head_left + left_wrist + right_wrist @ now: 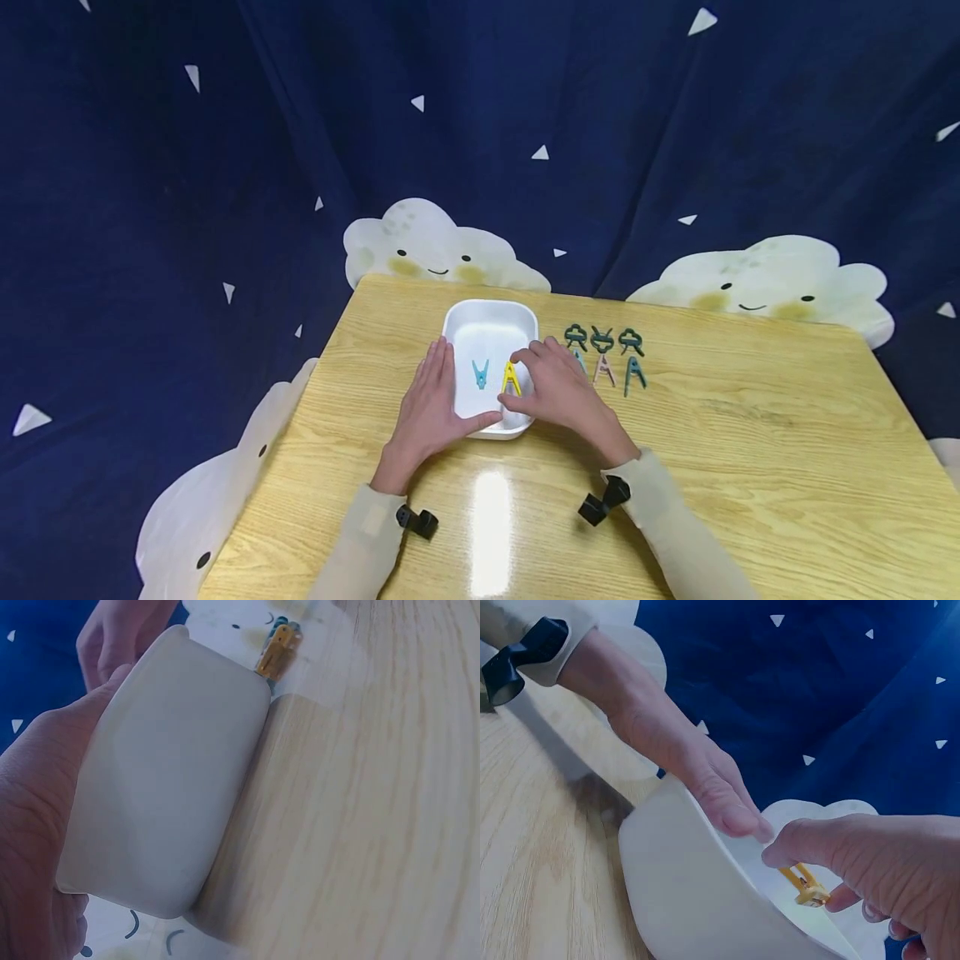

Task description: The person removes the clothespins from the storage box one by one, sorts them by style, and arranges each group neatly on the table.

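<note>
A white rectangular tray (pixel 491 312) stands on the table. My left hand (pixel 435 400) rests along its left side, fingers straight, with the thumb stretched across the near rim. Inside the tray lies a light blue clothespin (pixel 481 374). At the tray's right side my right hand (pixel 558 383) pinches a yellow clothespin (pixel 512 378) between thumb and forefinger. In the right wrist view the yellow clothespin (pixel 808 891) sits between the thumb and a fingertip, over the tray's interior. The left wrist view shows the tray's outer wall (pixel 165 772) beside the left palm.
Right of the tray lie a pink clothespin (pixel 603 369), a dark teal one (pixel 634 374) and a light blue one (pixel 579 360), partly behind my right hand. Behind them are three dark green cloud-shaped clips (pixel 602 339). A dark blue curtain (pixel 480 167) with clouds hangs beyond the wooden table (pixel 750 433).
</note>
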Demonstrator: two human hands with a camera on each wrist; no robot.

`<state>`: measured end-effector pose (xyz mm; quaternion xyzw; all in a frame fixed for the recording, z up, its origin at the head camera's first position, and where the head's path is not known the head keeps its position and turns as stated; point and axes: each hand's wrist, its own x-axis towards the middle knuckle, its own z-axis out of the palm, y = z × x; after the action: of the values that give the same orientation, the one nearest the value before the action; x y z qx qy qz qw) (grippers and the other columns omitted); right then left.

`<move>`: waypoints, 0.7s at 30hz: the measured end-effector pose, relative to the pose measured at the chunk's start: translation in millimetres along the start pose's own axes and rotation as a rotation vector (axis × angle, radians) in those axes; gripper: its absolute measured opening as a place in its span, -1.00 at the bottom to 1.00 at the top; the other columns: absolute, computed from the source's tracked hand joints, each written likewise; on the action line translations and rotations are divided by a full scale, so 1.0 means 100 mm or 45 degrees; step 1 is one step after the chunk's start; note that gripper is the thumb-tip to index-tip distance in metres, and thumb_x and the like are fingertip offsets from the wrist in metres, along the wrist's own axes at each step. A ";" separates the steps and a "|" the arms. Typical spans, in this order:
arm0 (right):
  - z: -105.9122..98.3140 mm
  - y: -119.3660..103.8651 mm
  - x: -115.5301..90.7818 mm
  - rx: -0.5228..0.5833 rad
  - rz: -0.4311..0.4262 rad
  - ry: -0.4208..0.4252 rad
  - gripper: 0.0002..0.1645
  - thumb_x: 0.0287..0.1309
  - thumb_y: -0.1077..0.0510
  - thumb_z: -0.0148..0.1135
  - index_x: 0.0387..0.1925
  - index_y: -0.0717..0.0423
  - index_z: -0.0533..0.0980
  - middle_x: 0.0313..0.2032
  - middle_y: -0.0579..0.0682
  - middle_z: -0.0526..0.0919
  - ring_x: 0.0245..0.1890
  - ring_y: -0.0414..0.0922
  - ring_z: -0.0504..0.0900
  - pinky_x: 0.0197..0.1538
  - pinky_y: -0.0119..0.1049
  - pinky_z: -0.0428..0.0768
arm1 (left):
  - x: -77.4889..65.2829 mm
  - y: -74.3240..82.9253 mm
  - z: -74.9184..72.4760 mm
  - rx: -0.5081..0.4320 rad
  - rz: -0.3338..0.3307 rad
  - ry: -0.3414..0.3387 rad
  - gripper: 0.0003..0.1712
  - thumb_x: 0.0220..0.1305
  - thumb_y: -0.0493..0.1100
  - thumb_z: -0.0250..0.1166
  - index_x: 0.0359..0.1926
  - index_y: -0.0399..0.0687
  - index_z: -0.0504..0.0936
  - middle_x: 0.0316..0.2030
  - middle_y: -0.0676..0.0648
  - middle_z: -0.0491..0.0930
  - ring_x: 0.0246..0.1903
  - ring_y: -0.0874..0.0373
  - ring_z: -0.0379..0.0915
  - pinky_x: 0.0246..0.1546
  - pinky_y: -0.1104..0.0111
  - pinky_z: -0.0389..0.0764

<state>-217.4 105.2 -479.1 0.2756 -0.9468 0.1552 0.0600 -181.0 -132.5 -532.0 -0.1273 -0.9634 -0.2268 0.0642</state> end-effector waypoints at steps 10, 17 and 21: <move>-0.13 0.21 -0.28 -0.028 0.054 0.038 -0.18 -0.03 -0.37 0.53 0.07 0.14 0.68 -0.08 0.08 0.70 -0.06 0.05 0.54 0.01 -0.01 0.57 | 0.02 0.00 0.00 -0.006 -0.009 -0.017 0.64 -0.04 0.79 0.19 0.66 -0.27 -0.18 0.68 -0.23 -0.23 0.66 -0.04 -0.38 0.61 0.03 -0.04; -0.18 0.42 -0.47 -0.017 0.085 0.048 -0.19 -0.01 -0.34 0.53 0.08 0.16 0.66 -0.02 0.13 0.71 0.04 0.14 0.56 0.19 0.12 0.53 | 0.01 0.00 0.00 -0.013 -0.015 -0.023 0.65 -0.05 0.80 0.18 0.66 -0.27 -0.19 0.68 -0.18 -0.30 0.66 -0.08 -0.35 0.62 0.04 -0.06; -0.18 0.55 -0.58 -0.031 0.100 0.050 -0.20 -0.04 -0.32 0.56 0.08 0.16 0.66 -0.07 0.12 0.69 -0.07 0.12 0.54 0.08 0.08 0.53 | 0.01 -0.01 -0.01 -0.016 -0.011 -0.013 0.66 -0.05 0.81 0.16 0.66 -0.28 -0.18 0.68 -0.19 -0.31 0.66 -0.07 -0.36 0.62 0.02 -0.04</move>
<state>-197.6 184.5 -488.2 0.2341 -0.9574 0.1513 0.0758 -182.0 -133.1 -531.4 -0.1248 -0.9629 -0.2324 0.0577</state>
